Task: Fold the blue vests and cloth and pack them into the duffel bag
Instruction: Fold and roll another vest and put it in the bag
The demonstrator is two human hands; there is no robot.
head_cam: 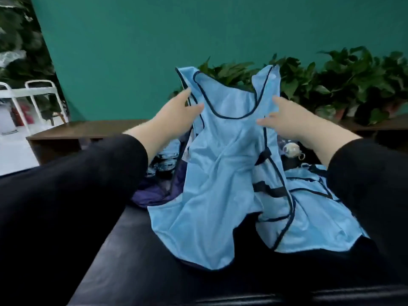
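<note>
Head view: left hand (pixel 176 113) pinches the left shoulder strap of a light blue vest (pixel 220 173), thumb in front of the fabric and fingers behind it; right hand (pixel 287 115) grips the right shoulder strap the same way, thumb showing on the front. Both arms wear black sleeves (pixel 77 195). Vest held up between the two hands, neckline facing the camera, dark navy piping along neck and armholes; its lower hem drapes down onto a black worktop (pixel 132 250). Second light blue vest (pixel 313 217) lies crumpled on the worktop, just beside and partly under the raised one, to the right. Dark purple-navy fabric (pixel 154 191) lies bunched behind the hanging vest on the left; cannot tell whether it is the duffel bag or the cloth. Small round whitish object (pixel 291 149) sits behind the right wrist, blurred. Farther back, a brown wooden bench (pixel 77 131), green potted plants (pixel 353 85), teal wall (pixel 154 40).
</note>
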